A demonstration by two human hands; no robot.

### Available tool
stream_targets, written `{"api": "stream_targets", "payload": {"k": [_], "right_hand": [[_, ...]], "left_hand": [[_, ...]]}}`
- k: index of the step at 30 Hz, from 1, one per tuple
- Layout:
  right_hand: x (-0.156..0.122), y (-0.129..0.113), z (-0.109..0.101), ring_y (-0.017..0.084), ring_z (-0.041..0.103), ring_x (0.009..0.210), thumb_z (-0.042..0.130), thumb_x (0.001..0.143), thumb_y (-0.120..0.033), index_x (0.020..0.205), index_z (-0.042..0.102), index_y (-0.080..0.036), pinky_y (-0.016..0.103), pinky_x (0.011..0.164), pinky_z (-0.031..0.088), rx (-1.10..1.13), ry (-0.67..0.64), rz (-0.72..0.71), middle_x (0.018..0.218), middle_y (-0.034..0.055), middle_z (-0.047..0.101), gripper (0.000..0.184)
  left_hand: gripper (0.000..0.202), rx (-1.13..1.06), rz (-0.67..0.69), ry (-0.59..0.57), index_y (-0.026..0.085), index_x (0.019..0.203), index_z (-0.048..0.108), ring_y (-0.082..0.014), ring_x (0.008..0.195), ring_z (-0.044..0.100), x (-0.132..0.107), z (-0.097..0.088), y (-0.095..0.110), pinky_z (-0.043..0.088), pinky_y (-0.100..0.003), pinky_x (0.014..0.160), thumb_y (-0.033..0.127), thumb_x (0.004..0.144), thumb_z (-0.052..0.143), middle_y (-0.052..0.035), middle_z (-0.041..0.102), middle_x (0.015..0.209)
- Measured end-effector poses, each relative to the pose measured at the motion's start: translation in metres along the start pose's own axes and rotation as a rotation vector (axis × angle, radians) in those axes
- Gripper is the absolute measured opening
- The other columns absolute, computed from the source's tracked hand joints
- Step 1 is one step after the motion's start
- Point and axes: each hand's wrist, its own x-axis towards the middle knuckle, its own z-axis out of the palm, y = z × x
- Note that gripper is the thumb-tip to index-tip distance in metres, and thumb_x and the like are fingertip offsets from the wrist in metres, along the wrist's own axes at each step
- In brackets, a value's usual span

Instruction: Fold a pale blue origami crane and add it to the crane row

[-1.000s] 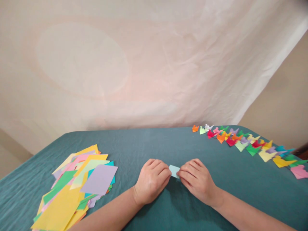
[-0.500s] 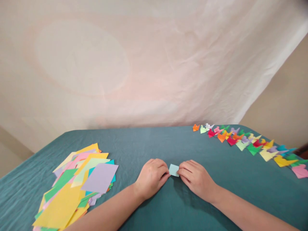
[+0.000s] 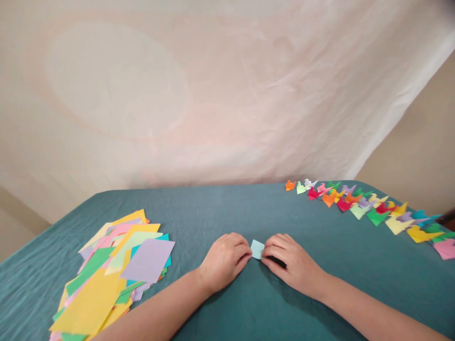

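A small light-blue folded paper square (image 3: pixel 257 249) is held between my hands, just over the dark green cloth. My left hand (image 3: pixel 227 261) pinches its left corner between thumb and fingers. At the opposite edge, my right hand (image 3: pixel 292 263) grips the paper with its fingertips, and a dark gap shows between thumb and fingers. The fingertips cover the paper's side edges, so its fold layers cannot be made out.
To the left lies a loose heap of coloured paper sheets (image 3: pixel 103 284), with a lilac sheet (image 3: pixel 149 260) on top. Several small folded paper birds (image 3: pixel 359 210) stand in rows along the right side of the green-covered table (image 3: pixel 213 208). A pale cloth (image 3: pixel 227 94) hangs behind.
My right thumb has moved away from the fingers a little, opening a gap, while the paper has tilted slightly. My left hand keeps its pinch. The view has shifted very slightly.
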Motion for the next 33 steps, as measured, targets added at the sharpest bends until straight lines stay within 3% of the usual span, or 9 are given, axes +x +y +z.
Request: {"api": "stream_targets", "payload": {"k": [15,20,25,33], "right_hand": [[0.008,-0.001,0.003,0.014,0.053,0.077,0.049,0.085,-0.017,0.074,0.056,-0.018,0.027,0.071,0.041,0.271,0.050,0.203,0.082,0.0024,0.054,0.014],[0.009,0.002,0.004,0.014,0.053,0.076,0.049,0.085,-0.015,0.073,0.055,-0.018,0.027,0.070,0.042,0.270,0.029,0.208,0.081,0.0020,0.053,0.014],[0.010,0.003,0.007,0.014,0.053,0.075,0.049,0.084,-0.014,0.072,0.054,-0.018,0.027,0.069,0.042,0.263,0.051,0.197,0.080,0.0020,0.053,0.013],[0.011,0.004,0.007,0.014,0.052,0.073,0.050,0.083,-0.012,0.071,0.052,-0.017,0.028,0.067,0.043,0.232,0.076,0.176,0.077,0.0021,0.053,0.013]], "left_hand": [[0.018,0.001,0.005,-0.034,0.019,0.094,0.063,-0.0168,0.087,0.054,-0.003,-0.002,0.001,0.043,-0.030,0.081,0.016,0.086,0.047,-0.0034,0.060,0.094],[0.020,0.061,0.026,-0.046,0.019,0.099,0.060,-0.0178,0.090,0.053,-0.004,-0.005,0.004,0.043,-0.032,0.081,0.017,0.087,0.044,-0.0049,0.059,0.096],[0.031,0.211,0.098,-0.073,0.020,0.114,0.053,-0.0213,0.105,0.048,-0.004,-0.011,0.016,0.040,-0.037,0.089,0.013,0.084,0.045,-0.0060,0.057,0.102],[0.037,0.349,0.087,-0.162,0.015,0.119,0.049,-0.0245,0.111,0.044,-0.004,-0.011,0.031,0.031,-0.041,0.100,0.022,0.082,0.051,-0.0092,0.056,0.108]]}}
